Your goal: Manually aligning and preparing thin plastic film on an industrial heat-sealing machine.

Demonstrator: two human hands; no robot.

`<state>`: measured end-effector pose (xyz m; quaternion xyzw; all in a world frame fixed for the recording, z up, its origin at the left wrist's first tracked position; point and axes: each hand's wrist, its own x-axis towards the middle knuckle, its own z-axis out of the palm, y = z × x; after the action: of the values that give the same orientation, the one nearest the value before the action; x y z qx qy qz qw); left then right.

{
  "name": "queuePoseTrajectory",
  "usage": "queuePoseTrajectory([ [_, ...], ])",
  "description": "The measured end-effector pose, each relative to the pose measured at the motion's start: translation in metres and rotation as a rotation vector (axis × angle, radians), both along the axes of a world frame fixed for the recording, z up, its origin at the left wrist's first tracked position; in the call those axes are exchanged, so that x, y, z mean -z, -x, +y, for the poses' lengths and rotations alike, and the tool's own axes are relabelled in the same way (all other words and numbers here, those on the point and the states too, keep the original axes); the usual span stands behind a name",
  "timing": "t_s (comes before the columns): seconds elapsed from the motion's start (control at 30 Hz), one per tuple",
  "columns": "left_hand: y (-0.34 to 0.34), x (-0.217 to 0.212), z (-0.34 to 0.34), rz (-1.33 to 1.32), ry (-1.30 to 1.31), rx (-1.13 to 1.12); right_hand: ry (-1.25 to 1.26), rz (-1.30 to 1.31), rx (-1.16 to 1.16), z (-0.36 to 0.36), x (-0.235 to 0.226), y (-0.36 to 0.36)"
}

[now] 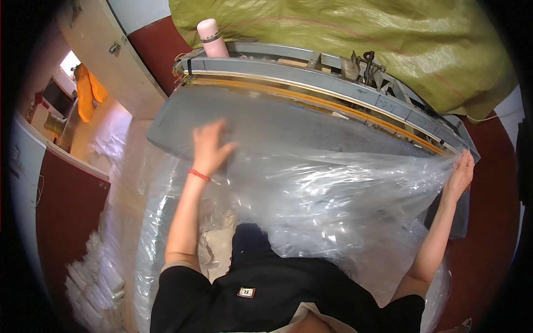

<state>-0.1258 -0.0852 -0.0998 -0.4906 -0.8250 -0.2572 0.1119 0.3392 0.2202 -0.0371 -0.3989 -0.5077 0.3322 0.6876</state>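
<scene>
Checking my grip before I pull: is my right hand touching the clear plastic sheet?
Touching. The head view shows the right hand pinching the clear plastic sheet's far edge.

Left hand (211, 147) is blurry, so can't tell if fingers press the clear plastic sheet (338, 205) or float just above it. Right hand (461, 175) fingertips hide in the sheet's edge. Sheet covers part of the grey table (288, 125). Pink bottle (212, 38) bottom sits behind the metal bar (311, 69). Green sack (355, 39) cut off at top.
</scene>
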Motion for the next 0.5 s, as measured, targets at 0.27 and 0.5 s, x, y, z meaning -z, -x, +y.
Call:
queuePoseTrajectory([
  [0.27, 0.168, -0.069, -0.059, -0.292, 0.519, 0.119, 0.088, -0.556, 0.390, 0.082, 0.095, -0.169],
  [0.5, 0.099, -0.088, 0.006, 0.004, -0.574, -0.200, 0.258, -0.978, 0.657, 0.094, 0.130, -0.242],
])
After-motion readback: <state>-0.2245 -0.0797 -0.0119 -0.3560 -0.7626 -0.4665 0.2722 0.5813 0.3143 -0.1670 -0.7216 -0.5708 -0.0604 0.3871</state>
